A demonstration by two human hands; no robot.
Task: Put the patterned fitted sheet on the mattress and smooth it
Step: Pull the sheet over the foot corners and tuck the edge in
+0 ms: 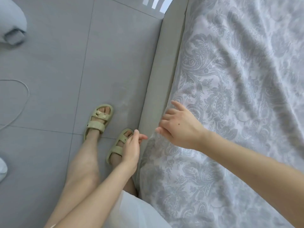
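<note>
Fingers (pixel 166 120) of the right hand (pixel 181 125) curl over the sheet's (pixel 230 96) edge at the side of the mattress, closed on a fold of cloth, with the forefinger loose and pointing toward 11 o'clock. At 8 o'clock from it, the left hand (pixel 131 148) hangs just off the bed frame (pixel 158 79), thumb and fingertips pinched lightly together on nothing I can make out.

From where things stand, the risk seems to be the edge springing back: only one hand has it, and a hard tug toward 12 o'clock could pull the elastic off whichever corner is already seated. A loose tuck here would also leave slack across the top.

That top is far from smooth. Grey paisley on white covers the mattress from 12 to 5 o'clock, with long ridges running diagonally and a bunched pucker at 6 o'clock of the right hand.
</note>
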